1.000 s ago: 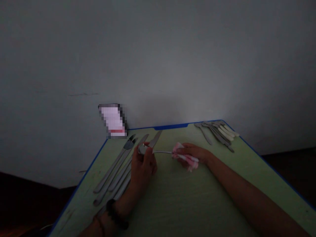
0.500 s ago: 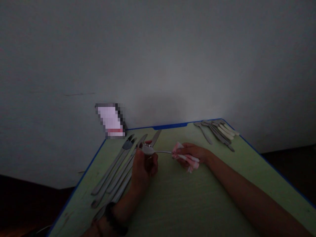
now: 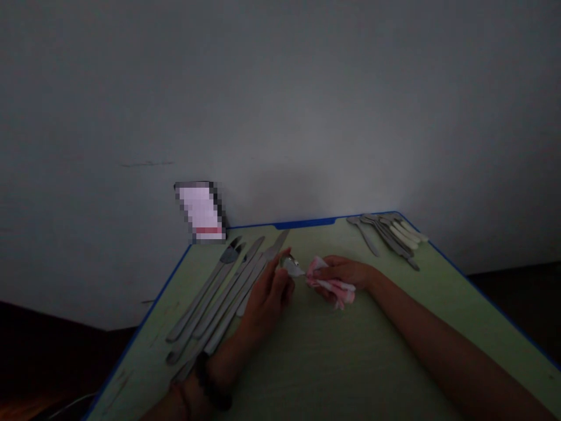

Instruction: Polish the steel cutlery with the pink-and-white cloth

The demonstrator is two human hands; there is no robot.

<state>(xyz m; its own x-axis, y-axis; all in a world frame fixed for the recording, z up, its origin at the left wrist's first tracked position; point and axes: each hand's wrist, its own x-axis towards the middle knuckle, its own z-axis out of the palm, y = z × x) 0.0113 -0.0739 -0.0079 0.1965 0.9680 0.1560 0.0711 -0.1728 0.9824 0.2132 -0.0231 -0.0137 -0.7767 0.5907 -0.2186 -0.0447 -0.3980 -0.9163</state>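
Observation:
Above the middle of the table, my left hand (image 3: 270,292) pinches a shiny metal spoon (image 3: 291,266) by its bowl. The spoon's handle runs to the right into a pink and white cloth (image 3: 335,286). My right hand (image 3: 344,272) is closed on that cloth, which wraps the handle and hides most of it. Beneath and left of my left hand lie several long table knives (image 3: 210,310), side by side on a slant. Part of that row is covered by my left hand and forearm.
A pile of spoons and forks (image 3: 388,237), some with white handles, lies at the table's back right. A phone with a blurred screen (image 3: 201,210) leans on the wall at the back left. The pale green table (image 3: 342,362) has a blue edge.
My left hand has moved right with the spoon's bowl, closer to the cloth. Less of the handle shows between the hands. My right hand has hardly moved.

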